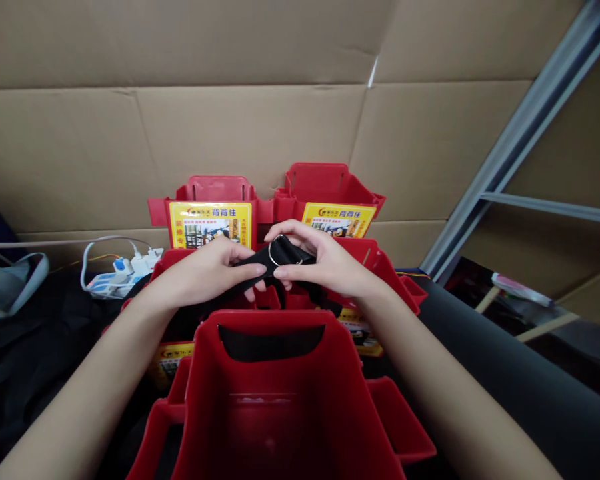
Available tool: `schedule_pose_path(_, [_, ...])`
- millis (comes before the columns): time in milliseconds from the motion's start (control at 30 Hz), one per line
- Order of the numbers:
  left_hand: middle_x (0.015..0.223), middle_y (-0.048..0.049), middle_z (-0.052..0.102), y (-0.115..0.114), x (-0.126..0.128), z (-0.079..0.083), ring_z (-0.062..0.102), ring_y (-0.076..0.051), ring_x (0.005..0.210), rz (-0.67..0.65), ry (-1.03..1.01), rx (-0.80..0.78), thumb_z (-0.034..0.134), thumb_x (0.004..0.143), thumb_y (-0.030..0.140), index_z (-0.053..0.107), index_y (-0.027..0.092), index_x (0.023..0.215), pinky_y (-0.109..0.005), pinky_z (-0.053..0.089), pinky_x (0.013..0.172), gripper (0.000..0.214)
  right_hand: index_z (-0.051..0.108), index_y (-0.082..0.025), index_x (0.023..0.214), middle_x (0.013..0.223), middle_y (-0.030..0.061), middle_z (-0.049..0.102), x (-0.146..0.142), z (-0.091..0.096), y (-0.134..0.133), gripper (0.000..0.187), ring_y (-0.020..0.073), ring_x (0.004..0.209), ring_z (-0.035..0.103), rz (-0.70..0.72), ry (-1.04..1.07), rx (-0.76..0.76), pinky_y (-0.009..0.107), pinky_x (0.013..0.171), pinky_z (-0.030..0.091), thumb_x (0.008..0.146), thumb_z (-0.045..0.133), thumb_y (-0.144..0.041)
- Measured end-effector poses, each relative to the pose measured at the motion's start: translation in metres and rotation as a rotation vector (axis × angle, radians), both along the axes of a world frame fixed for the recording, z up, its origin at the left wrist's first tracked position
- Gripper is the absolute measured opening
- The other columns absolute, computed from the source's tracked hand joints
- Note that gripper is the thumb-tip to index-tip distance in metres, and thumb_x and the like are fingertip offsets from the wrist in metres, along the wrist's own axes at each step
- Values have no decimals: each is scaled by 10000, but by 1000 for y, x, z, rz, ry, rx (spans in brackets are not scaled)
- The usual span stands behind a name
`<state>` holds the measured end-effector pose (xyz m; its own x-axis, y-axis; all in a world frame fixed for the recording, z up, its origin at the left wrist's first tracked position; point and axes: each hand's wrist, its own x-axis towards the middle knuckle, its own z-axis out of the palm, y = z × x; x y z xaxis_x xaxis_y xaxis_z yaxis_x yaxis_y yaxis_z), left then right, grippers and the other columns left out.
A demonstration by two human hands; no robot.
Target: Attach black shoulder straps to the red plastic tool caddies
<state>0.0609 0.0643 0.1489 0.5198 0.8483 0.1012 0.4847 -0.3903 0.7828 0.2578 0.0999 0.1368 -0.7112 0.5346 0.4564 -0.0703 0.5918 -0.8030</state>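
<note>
Between my hands, above the near red plastic bin, is a black webbing strap (253, 265) with a metal ring (279, 252). My left hand (215, 270) pinches the strap just left of the ring, thumb on top. My right hand (325, 260) is closed on the strap at the ring's right, its thumb by the ring's lower edge. The near red bin (273, 407) faces me, with a slot in its back wall where black webbing shows. Side pockets stick out at its left and right. My forearms pass on either side of it.
Behind stand more red bins with yellow labels (210, 223), (340, 219). A white power strip (125, 272) with plugs and cables lies at left, near dark cloth (40, 360). Cardboard (250, 140) covers the back, and a grey metal frame (510, 133) rises at right.
</note>
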Motion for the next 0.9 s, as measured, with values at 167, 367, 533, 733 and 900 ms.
schedule_pose_path(167, [769, -42, 718, 1, -4, 2, 665, -170, 709, 47, -15, -108, 563, 785, 274, 693, 169, 787, -266, 514, 673, 168, 576, -170, 1029, 828, -9, 564, 6, 6, 2, 273, 61, 610, 499, -94, -103, 66, 175, 505, 398, 774, 633, -251])
schedule_pose_path(367, [611, 12, 683, -1, -15, 7, 613, -116, 540, 133, 52, 34, 619, 753, 286, 684, 188, 712, -179, 445, 510, 125, 605, -153, 982, 733, -9, 590, 15, 10, 9, 237, 74, 596, 503, -164, -126, 82, 197, 527, 381, 796, 611, -300])
schedule_pose_path(533, [574, 28, 658, -2, -22, 8, 573, -99, 511, 182, 124, 156, 623, 751, 313, 690, 207, 652, -175, 417, 508, 159, 641, -168, 935, 911, 25, 655, 22, 11, 15, 189, 127, 796, 581, -210, -166, 208, 264, 723, 443, 795, 604, -289])
schedule_pose_path(733, [559, 24, 640, 1, -25, 7, 539, -103, 485, 226, 185, 193, 605, 755, 327, 673, 204, 648, -193, 383, 479, 176, 640, -168, 873, 817, 12, 652, 23, 10, 17, 194, 135, 729, 576, -268, -244, 241, 287, 691, 438, 797, 591, -341])
schedule_pose_path(900, [583, -5, 640, 3, -36, 8, 527, -114, 500, 357, 208, 286, 598, 755, 349, 646, 168, 665, -217, 370, 489, 208, 652, -164, 776, 747, -2, 622, 37, 18, 19, 184, 121, 677, 538, -401, -204, 208, 264, 642, 411, 741, 655, -346])
